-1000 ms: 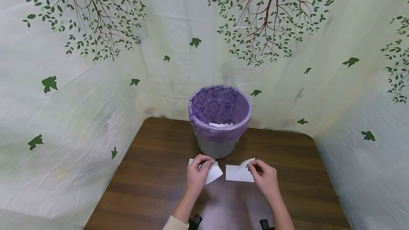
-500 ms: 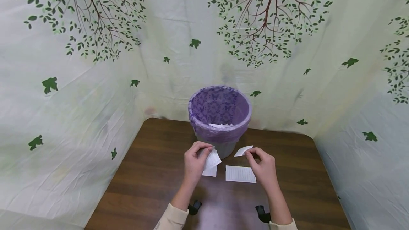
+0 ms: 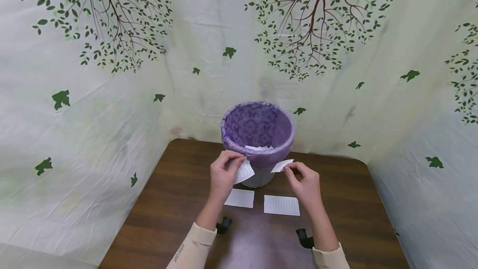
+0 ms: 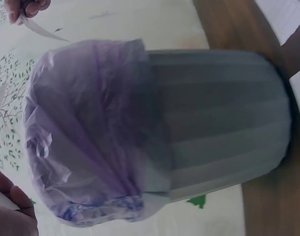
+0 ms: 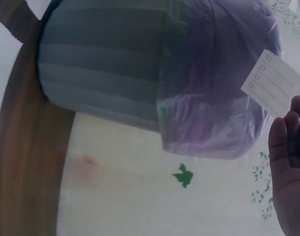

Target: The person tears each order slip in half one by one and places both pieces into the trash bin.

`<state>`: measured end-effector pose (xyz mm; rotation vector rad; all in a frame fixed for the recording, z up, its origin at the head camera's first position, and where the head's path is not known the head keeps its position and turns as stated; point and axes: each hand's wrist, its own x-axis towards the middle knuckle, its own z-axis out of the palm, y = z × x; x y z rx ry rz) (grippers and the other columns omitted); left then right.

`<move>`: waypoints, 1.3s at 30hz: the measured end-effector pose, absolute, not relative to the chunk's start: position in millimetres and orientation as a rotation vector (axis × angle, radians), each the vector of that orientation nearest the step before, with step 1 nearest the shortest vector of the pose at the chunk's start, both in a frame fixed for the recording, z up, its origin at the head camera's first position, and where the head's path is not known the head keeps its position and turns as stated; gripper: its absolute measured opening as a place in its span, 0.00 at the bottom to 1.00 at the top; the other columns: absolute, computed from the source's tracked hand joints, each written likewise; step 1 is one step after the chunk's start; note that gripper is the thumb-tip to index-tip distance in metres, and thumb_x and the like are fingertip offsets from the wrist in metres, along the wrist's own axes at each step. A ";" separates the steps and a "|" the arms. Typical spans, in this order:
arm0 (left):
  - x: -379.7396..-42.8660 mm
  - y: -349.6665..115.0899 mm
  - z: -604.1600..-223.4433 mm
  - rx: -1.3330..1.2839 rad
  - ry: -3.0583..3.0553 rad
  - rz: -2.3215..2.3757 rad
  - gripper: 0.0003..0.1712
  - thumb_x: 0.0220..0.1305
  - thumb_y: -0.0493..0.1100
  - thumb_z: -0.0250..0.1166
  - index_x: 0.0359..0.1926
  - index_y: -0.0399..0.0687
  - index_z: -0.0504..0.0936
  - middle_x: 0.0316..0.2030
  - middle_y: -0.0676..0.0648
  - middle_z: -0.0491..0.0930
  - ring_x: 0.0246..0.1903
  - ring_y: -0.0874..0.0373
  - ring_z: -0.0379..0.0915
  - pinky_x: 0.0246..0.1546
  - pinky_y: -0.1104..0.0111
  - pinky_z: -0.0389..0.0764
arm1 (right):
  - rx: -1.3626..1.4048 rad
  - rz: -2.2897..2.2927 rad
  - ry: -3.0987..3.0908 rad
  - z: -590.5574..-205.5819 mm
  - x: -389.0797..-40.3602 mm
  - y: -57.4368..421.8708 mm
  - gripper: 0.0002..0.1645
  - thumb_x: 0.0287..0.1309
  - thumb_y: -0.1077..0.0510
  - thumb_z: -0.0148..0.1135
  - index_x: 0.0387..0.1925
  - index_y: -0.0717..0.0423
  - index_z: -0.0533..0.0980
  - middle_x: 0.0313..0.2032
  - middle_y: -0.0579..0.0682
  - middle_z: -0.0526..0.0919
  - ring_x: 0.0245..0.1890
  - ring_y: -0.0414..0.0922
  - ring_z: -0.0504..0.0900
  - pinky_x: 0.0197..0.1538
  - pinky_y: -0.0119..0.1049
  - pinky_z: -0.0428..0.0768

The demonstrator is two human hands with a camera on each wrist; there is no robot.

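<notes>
The head view shows both hands higher and closer to the purple-lined bin than in the earlier pictures. A second ago they worked low over the tabletop (image 3: 164, 206); now the left hand (image 3: 223, 174) pinches a ruled slip (image 3: 244, 172) between thumb and fingers, and the right hand (image 3: 305, 179) pinches a checkbox slip (image 3: 281, 166) the same way. The left table sheet (image 3: 240, 198), partly covered half a second ago, now shows clear of the hand, lying flat beside the right table sheet (image 3: 281, 205) with a narrow gap between them.

What this seems to mean: both held slips are fully separated from the sheets below — and neither appears to be inside the bin, as each shows in front of or beside its outer wall. Whether either slip touches the liner cannot be told.

The grey wastebasket (image 3: 263, 177) stands upright behind the two sheets. Its purple patterned bag liner (image 3: 286, 141) is folded over the rim and hangs partway down the outside, as the left wrist view shows. Inside, white paper pieces (image 3: 258, 148) are visible past the near rim — how many, and how deep they lie, is hidden.
</notes>
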<state>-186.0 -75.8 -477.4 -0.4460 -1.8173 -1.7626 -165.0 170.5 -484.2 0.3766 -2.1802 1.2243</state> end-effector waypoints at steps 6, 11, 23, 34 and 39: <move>-204.0 -74.9 -461.2 -0.424 -1.811 -1.773 0.02 0.65 0.32 0.73 0.37 0.36 0.89 0.36 0.36 0.87 0.42 0.64 0.79 0.47 0.79 0.80 | 0.419 1.235 -2.130 -472.4 -180.3 163.2 0.04 0.59 0.70 0.73 0.33 0.60 0.86 0.30 0.52 0.90 0.32 0.35 0.84 0.41 0.21 0.80; -219.4 -70.4 -449.8 -0.398 -1.810 -1.782 0.05 0.66 0.35 0.73 0.38 0.34 0.89 0.37 0.36 0.87 0.42 0.65 0.79 0.47 0.80 0.79 | 0.391 1.268 -2.106 -462.1 -189.7 158.5 0.03 0.61 0.69 0.72 0.33 0.60 0.86 0.31 0.54 0.90 0.33 0.35 0.84 0.42 0.18 0.77; -247.4 -67.0 -431.6 -0.367 -1.871 -1.743 0.09 0.70 0.43 0.72 0.42 0.41 0.90 0.40 0.40 0.86 0.45 0.61 0.80 0.51 0.78 0.81 | 0.405 1.340 -2.073 -443.4 -210.9 150.7 0.03 0.66 0.65 0.71 0.36 0.63 0.86 0.31 0.56 0.90 0.33 0.31 0.81 0.36 0.20 0.77; -266.1 -63.4 -432.0 -0.284 -1.959 -1.662 0.07 0.69 0.41 0.73 0.42 0.42 0.91 0.39 0.41 0.89 0.46 0.51 0.82 0.55 0.68 0.82 | 0.440 1.360 -2.066 -438.9 -222.3 143.2 0.03 0.66 0.65 0.71 0.35 0.63 0.86 0.32 0.57 0.90 0.32 0.33 0.82 0.36 0.19 0.77; -271.1 -61.3 -434.7 -0.228 -2.022 -1.620 0.07 0.68 0.41 0.73 0.42 0.41 0.91 0.40 0.41 0.90 0.46 0.47 0.85 0.64 0.54 0.80 | 0.426 1.303 -2.140 -443.0 -226.6 142.9 0.03 0.65 0.66 0.70 0.34 0.61 0.86 0.31 0.55 0.89 0.30 0.38 0.79 0.36 0.21 0.75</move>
